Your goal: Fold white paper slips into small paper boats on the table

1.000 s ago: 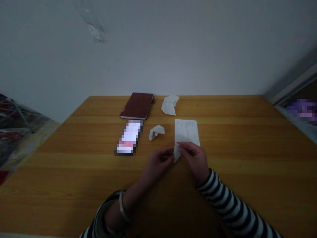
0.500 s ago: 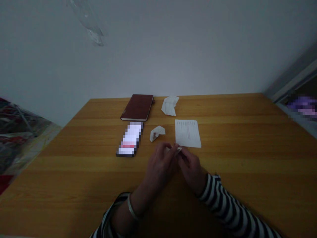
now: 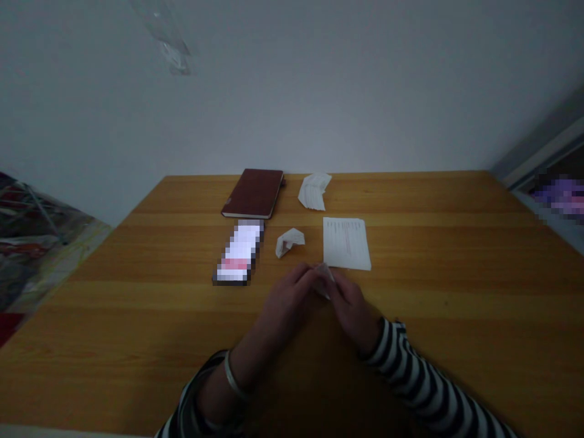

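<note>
My left hand (image 3: 289,301) and my right hand (image 3: 351,313) meet low on the wooden table (image 3: 410,292), pinching a small piece of folded white paper (image 3: 323,280) between them. Most of that piece is hidden by my fingers. Just beyond my right hand lies a flat sheet of printed white paper (image 3: 347,243), not touched by either hand. To its left sits a small folded paper shape (image 3: 289,241). A metal bangle (image 3: 233,378) circles my left wrist, and a striped sleeve (image 3: 401,371) covers my right forearm.
A dark red notebook (image 3: 252,193) and a folded paper bundle (image 3: 314,191) lie near the table's far edge. A pixelated phone (image 3: 238,252) lies left of centre. A plastic-covered heap (image 3: 31,243) stands beyond the left edge, with a blurred purple item (image 3: 561,198) at right.
My hands have drawn closer together, and the paper between them now shows much smaller. The lower edge of the printed sheet, once behind my right hand, is now fully visible.
</note>
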Demonstrator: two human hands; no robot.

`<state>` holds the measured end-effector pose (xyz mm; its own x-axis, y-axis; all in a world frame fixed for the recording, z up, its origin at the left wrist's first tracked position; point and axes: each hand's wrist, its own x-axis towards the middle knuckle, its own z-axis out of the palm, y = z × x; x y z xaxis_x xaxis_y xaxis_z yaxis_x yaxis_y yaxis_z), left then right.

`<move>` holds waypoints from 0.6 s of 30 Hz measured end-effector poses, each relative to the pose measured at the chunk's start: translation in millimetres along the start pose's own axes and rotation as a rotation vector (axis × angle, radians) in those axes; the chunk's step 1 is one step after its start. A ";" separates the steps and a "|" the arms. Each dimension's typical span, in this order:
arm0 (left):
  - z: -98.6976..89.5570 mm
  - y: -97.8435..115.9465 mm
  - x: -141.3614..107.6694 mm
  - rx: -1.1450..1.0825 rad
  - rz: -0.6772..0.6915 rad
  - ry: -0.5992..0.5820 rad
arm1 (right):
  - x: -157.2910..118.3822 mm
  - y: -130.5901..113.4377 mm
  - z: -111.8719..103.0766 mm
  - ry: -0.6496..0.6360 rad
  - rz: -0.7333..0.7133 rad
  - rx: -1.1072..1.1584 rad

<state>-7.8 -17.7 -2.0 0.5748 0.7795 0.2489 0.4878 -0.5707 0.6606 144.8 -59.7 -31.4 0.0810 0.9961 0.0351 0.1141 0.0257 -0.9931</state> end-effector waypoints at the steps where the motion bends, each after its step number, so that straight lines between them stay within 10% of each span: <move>1: -1.5 -3.3 1.8 -0.097 -0.040 0.043 | 2.4 0.7 -4.1 0.012 -0.001 0.016; 7: -9.7 -14.4 8.3 -0.606 -0.314 -0.004 | 15.7 -2.6 -27.1 0.044 0.074 0.184; 18: -22.4 -16.2 8.2 -0.473 -0.177 -0.076 | 21.5 -0.1 -34.8 -0.285 0.109 0.415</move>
<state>-25.6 3.7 5.3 0.5651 0.8226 0.0636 0.2415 -0.2387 0.9406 180.9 -41.2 -26.7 -0.2095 0.9767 -0.0459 -0.2868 -0.1062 -0.9521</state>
